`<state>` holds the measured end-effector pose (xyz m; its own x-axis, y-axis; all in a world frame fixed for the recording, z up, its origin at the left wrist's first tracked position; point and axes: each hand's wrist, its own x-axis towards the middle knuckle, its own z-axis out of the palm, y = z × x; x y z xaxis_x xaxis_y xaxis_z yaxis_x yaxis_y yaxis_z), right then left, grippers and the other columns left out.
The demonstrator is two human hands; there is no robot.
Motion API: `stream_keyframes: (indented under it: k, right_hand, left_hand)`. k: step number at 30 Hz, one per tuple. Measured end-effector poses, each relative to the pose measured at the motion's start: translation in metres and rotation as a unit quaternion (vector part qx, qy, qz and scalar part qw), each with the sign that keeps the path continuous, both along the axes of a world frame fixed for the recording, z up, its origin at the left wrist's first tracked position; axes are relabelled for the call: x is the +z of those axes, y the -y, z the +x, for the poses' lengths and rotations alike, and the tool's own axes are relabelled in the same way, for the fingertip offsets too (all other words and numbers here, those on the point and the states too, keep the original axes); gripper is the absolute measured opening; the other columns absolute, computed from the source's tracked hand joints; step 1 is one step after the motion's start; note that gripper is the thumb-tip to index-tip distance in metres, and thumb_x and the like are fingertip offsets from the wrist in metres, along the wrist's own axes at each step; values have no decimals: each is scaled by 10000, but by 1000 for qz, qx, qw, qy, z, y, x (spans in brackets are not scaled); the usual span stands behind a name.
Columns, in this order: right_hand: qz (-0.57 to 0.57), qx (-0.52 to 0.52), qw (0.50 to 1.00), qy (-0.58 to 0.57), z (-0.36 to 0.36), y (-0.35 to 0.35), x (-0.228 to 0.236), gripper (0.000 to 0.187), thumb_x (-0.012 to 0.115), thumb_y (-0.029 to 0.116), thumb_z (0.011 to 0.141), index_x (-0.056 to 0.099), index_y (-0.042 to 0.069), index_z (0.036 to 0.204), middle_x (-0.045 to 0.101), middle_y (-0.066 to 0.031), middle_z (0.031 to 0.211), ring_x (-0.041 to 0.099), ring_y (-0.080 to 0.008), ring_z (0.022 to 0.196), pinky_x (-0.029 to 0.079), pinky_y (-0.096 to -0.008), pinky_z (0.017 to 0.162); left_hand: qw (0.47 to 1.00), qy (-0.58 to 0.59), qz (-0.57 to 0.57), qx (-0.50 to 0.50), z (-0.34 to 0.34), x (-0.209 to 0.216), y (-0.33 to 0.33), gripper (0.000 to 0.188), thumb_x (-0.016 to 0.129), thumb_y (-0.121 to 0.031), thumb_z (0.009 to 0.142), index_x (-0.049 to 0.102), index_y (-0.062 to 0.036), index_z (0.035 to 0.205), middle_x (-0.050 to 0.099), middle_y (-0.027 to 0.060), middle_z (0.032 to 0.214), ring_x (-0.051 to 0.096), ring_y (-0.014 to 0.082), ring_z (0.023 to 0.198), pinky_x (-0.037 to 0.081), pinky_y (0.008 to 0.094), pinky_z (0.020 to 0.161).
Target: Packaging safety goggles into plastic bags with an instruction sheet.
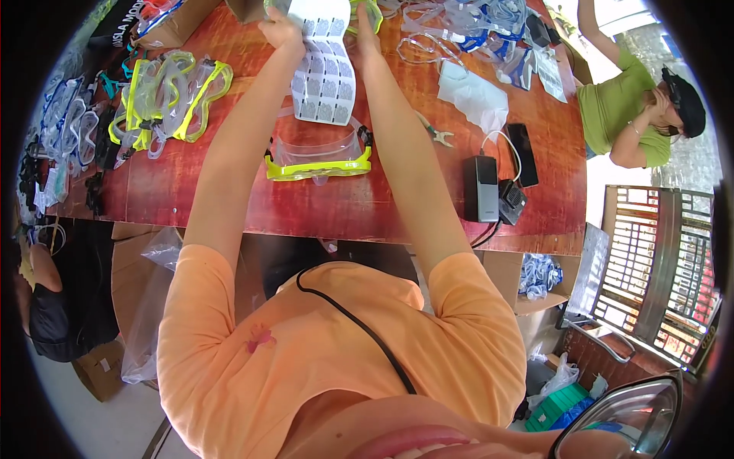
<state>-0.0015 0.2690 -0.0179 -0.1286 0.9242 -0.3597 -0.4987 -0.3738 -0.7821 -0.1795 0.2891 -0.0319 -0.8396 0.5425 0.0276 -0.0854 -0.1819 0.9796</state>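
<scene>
At the far side of the red table my left hand (284,32) is closed, its fingers curled at the edge of a sheet of labels (324,88). This white sheet with grey printed blocks hangs down between my forearms. My right hand (365,37) grips the yellow-green rim of a diving mask (374,14), which is partly hidden behind the sheet. The fingertips of both hands are near the picture's top and partly concealed. Nearer me, between my arms, another diving mask (319,166) with a yellow frame and clear skirt lies on the table.
Yellow diving masks (172,99) lie left, beside blue-and-clear ones (65,130). To the right are pliers (437,131), a white cloth-like sheet (472,96), a power bank (482,190), a phone (523,154) and more blue masks (489,30). A person in green (627,107) is beyond the table's right edge.
</scene>
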Motion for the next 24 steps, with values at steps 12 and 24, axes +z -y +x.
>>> stream_keyframes:
  k: [12,24]
  right_hand:
    - [228,-157,863,422,72,32,-14,780,841,438,718,508,-40,1237,626,-166,1128,620,-242,998,496,-342,873]
    - [458,-98,801,371,81,10,-4,440,699,146,898,503,6,1267,625,-147,1135,610,-274,1072,492,-370,906]
  left_hand:
    - [983,-115,-2,-145,4,-16,49,463,608,-395,948,576,49,1073,653,104,896,616,177,780,500,336,683]
    - [967,-111,-51,-223,-5,13,77,316,681,-332,915,693,-22,973,650,29,743,528,76,594,428,267,514]
